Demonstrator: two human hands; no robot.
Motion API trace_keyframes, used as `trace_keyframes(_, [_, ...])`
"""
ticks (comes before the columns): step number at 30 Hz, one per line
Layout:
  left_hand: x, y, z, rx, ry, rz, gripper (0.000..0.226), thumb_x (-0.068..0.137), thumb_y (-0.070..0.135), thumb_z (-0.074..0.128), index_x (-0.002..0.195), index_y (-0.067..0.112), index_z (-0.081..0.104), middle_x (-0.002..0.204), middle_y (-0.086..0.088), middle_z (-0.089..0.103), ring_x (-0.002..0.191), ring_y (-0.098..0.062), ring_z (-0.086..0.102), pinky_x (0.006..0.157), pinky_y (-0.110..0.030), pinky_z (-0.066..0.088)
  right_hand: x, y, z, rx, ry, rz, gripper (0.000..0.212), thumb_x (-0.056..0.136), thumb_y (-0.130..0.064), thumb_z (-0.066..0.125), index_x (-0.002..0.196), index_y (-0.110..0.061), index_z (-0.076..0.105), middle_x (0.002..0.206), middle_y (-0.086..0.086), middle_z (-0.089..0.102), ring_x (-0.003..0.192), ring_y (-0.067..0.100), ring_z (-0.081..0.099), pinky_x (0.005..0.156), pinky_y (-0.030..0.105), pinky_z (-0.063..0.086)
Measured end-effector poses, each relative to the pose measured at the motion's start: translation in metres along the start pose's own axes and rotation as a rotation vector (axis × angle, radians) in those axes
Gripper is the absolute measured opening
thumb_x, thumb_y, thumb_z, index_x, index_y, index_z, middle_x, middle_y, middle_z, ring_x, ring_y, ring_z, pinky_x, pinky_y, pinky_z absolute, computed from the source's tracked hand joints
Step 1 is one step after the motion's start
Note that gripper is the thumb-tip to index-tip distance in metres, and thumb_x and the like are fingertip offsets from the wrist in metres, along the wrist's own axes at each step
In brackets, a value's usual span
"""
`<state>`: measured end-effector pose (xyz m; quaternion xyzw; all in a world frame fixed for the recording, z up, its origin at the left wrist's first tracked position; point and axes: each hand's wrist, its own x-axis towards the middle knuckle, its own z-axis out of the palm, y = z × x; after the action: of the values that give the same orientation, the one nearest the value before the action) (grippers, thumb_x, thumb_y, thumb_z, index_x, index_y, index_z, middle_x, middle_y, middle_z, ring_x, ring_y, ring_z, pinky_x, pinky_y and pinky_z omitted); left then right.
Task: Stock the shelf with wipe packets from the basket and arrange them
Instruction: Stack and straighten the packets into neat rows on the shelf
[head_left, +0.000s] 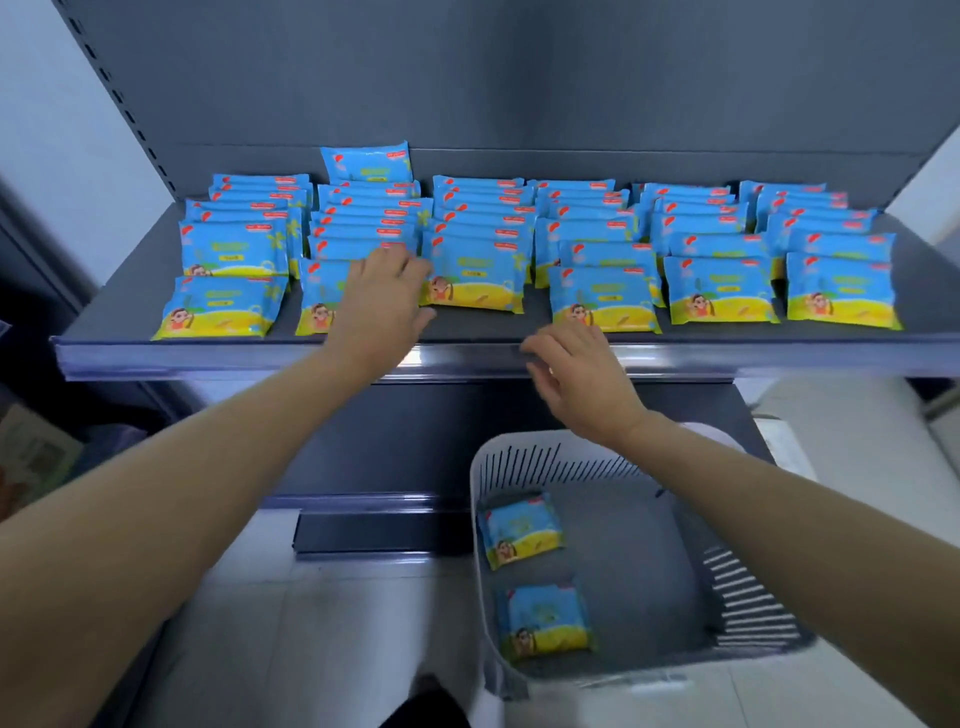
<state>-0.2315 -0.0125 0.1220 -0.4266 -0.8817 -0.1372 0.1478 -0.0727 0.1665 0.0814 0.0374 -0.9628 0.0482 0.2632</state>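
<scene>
Left hand (382, 304) spread over front-row packet (315, 306); right hand (579, 382), at its 4 o'clock, fingers loose, empty.

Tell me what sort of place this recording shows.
Probably a shop or mock retail setup: a grey metal shelf with a clear label rail along its front, rows of identical wipe packets, and a basket holding two more.

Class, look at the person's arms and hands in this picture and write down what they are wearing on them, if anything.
Nothing is worn. The left hand and right hand are bare: no gloves, and no watch, band or ring shows. The left forearm and right forearm are uncovered to the picture's edge; no sleeve shows.
</scene>
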Motion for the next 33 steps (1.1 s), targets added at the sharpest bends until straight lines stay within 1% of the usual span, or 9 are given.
trace_keyframes(6, [-0.047, 0.09, 0.019, -0.138, -0.045, 0.144, 0.028, 0.078, 0.016, 0.069, 0.102, 0.004, 0.06, 0.106, -0.014, 0.057, 0.1, -0.033, 0.051, 0.085, -0.04, 0.037, -0.08, 0.014, 0.033, 0.017, -0.272, -0.161, 0.021, 0.075, -0.009, 0.074, 0.094, -0.003, 0.068, 0.088, 0.012, 0.068, 0.077, 0.03, 0.065, 0.072, 0.037, 0.051])
trace_keyframes(9, [-0.076, 0.113, 0.036, -0.195, -0.086, 0.128, 0.029, 0.077, 0.017, 0.072, 0.102, 0.006, 0.061, 0.105, -0.011, 0.057, 0.1, -0.03, 0.052, 0.085, -0.037, 0.037, -0.109, 0.027, 0.064, 0.045, -0.485, -0.123, 0.024, 0.086, -0.018, 0.063, 0.106, -0.004, 0.063, 0.104, 0.014, 0.065, 0.098, 0.033, 0.061, 0.085, 0.042, 0.043])
trace_keyframes(12, [-0.102, 0.125, 0.052, -0.199, -0.138, 0.072, 0.031, 0.079, 0.018, 0.071, 0.106, 0.009, 0.06, 0.109, -0.008, 0.056, 0.103, -0.026, 0.05, 0.089, -0.032, 0.033, -0.13, 0.037, 0.103, 0.062, -0.673, -0.113, 0.034, 0.091, -0.028, 0.054, 0.12, -0.01, 0.054, 0.12, 0.011, 0.056, 0.113, 0.03, 0.05, 0.094, 0.041, 0.035])
trace_keyframes(16, [-0.128, 0.134, 0.068, -0.196, -0.14, -0.014, 0.032, 0.078, 0.018, 0.072, 0.106, 0.011, 0.06, 0.108, -0.004, 0.057, 0.102, -0.024, 0.051, 0.086, -0.024, 0.027, -0.146, 0.044, 0.148, 0.038, -0.847, -0.073, 0.049, 0.089, -0.034, 0.057, 0.132, -0.014, 0.045, 0.13, 0.008, 0.048, 0.12, 0.027, 0.043, 0.097, 0.04, 0.034])
trace_keyframes(20, [-0.142, 0.138, 0.076, -0.18, -0.107, -0.053, 0.03, 0.077, 0.018, 0.073, 0.104, 0.011, 0.062, 0.106, -0.006, 0.059, 0.099, -0.026, 0.054, 0.086, -0.029, 0.032, -0.16, 0.048, 0.184, 0.036, -1.008, 0.028, 0.071, 0.088, -0.042, 0.058, 0.146, -0.016, 0.026, 0.147, 0.009, 0.033, 0.131, 0.029, 0.033, 0.107, 0.044, 0.029])
trace_keyframes(23, [-0.147, 0.141, 0.081, -0.175, -0.097, -0.064, 0.031, 0.076, 0.017, 0.073, 0.105, 0.009, 0.062, 0.106, -0.007, 0.06, 0.097, -0.027, 0.055, 0.086, -0.033, 0.037, -0.171, 0.049, 0.202, 0.034, -1.085, 0.098, 0.081, 0.087, -0.043, 0.058, 0.15, -0.016, 0.014, 0.155, 0.006, 0.021, 0.139, 0.03, 0.023, 0.112, 0.046, 0.02])
trace_keyframes(26, [-0.151, 0.143, 0.086, -0.162, -0.105, -0.074, 0.032, 0.079, 0.017, 0.071, 0.108, 0.01, 0.061, 0.109, -0.007, 0.058, 0.1, -0.025, 0.053, 0.088, -0.031, 0.034, -0.18, 0.05, 0.214, 0.08, -1.092, 0.163, 0.089, 0.084, -0.043, 0.062, 0.15, -0.018, 0.009, 0.156, 0.006, 0.012, 0.14, 0.033, 0.016, 0.113, 0.045, 0.019])
trace_keyframes(30, [-0.152, 0.147, 0.092, -0.138, -0.131, -0.064, 0.032, 0.082, 0.02, 0.068, 0.112, 0.013, 0.059, 0.114, -0.004, 0.056, 0.106, -0.023, 0.05, 0.091, -0.028, 0.03, -0.181, 0.046, 0.222, 0.022, -1.15, 0.189, 0.104, 0.069, -0.053, 0.074, 0.148, -0.016, 0.018, 0.148, 0.011, 0.017, 0.136, 0.037, 0.016, 0.11, 0.049, 0.023])
trace_keyframes(33, [-0.152, 0.15, 0.096, -0.104, -0.153, -0.038, 0.033, 0.083, 0.022, 0.067, 0.113, 0.014, 0.058, 0.115, -0.004, 0.055, 0.109, -0.022, 0.048, 0.093, -0.028, 0.029, -0.182, 0.04, 0.216, 0.027, -1.125, 0.251, 0.1, 0.065, -0.043, 0.08, 0.142, -0.012, 0.025, 0.142, 0.012, 0.028, 0.133, 0.035, 0.023, 0.107, 0.047, 0.028])
